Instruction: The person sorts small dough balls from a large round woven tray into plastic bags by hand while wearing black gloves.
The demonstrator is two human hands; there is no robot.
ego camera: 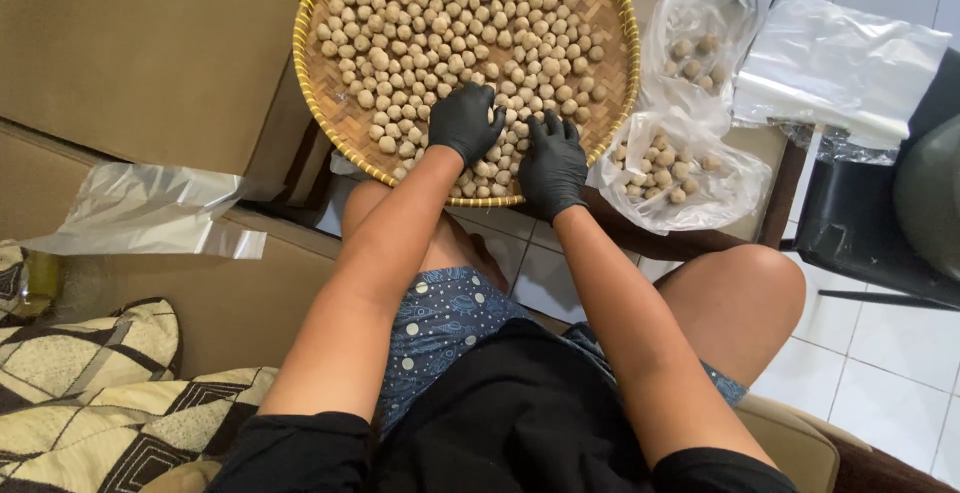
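Fingers [478,113] of both black-gloved hands, left hand [463,123] and right hand [552,165], spread loosely over small pale balls [450,23] in the woven tray [318,103], seemingly light, soft, best pinched gently around their sides.

You wear snug black disposable gloves on your left hand [463,123] and right hand [552,165], a black short-sleeved top, and blue patterned shorts dotted with pale spots; your forearms are bare.

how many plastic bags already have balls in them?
2. One filled bag lies just right of the woven tray, near the right hand. A second bag sits behind it. Flat bags nearby look empty; more could be hidden under them.
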